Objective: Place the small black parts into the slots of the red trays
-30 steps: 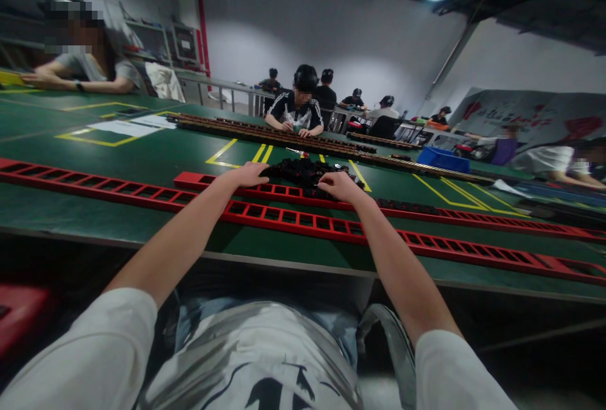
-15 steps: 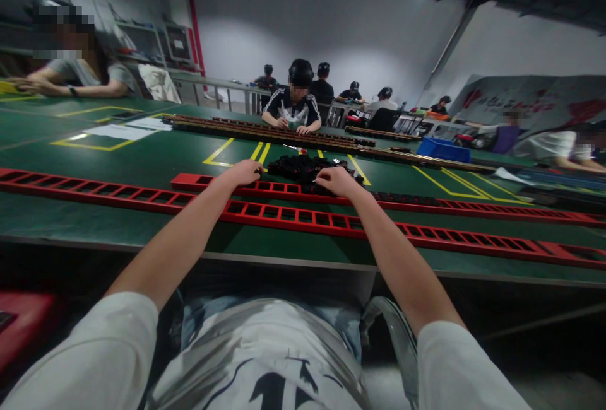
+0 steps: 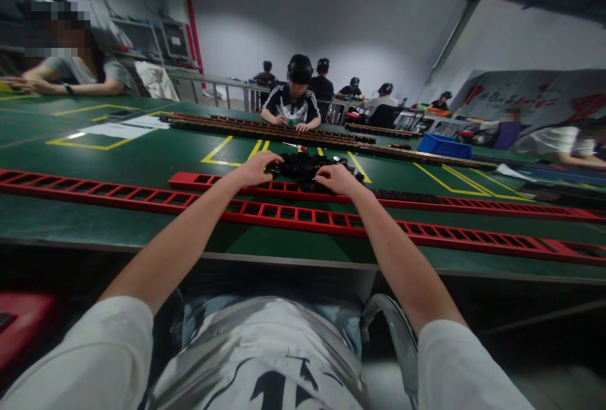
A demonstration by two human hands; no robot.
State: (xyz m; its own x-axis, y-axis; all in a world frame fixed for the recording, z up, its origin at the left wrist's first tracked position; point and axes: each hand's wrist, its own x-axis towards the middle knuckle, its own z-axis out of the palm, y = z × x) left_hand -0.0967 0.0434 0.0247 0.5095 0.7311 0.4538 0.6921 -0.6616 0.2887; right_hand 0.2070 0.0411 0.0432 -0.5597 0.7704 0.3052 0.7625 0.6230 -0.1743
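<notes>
A pile of small black parts [image 3: 303, 165] lies on the green table, just behind a red slotted strip [image 3: 279, 193]. At the pile's left edge is my left hand [image 3: 259, 168], its thumb and fingers apart around the black parts. My right hand [image 3: 335, 178] is over the pile's right front side, fingers pinched together; whatever they hold is too small to make out. Black pieces fill part of the red strip to the right of my right hand. Nearer to me, a second, longer red slotted strip [image 3: 307, 217] passes beneath both forearms.
Long brown strips [image 3: 265, 131] lie across the table behind the pile, with a person [image 3: 299, 94] working beyond them. A blue bin [image 3: 444, 146] stands at the back right. White papers [image 3: 111, 131] are at the left, near another person.
My left hand has moved right and slightly up, from above the red strip to the black pile, and its fingers have spread. My right hand has stayed almost in place.
</notes>
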